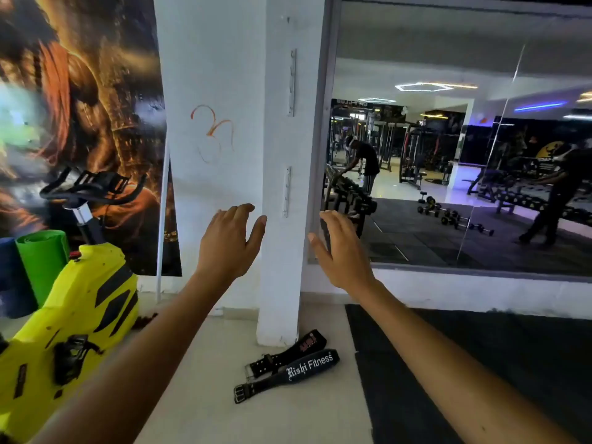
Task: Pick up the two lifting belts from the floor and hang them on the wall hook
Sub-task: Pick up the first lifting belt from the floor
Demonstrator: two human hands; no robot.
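Two black lifting belts lie on the pale floor at the foot of a white pillar [282,267]. The nearer belt [301,370] carries white lettering, and the other belt [288,352], with red print, lies partly under it against the pillar. A metal hook rail [286,192] is fixed to the pillar's side at hand height, and a second hook rail [292,83] sits higher up. My left hand [229,241] and my right hand [341,251] are raised in front of the pillar, fingers apart and holding nothing, one on each side of the lower rail.
A yellow exercise bike [73,315] stands at the left, with a rolled green mat [41,264] behind it. A large wall mirror [464,155] fills the right and reflects the gym and people. A black rubber floor mat [480,363] covers the floor on the right.
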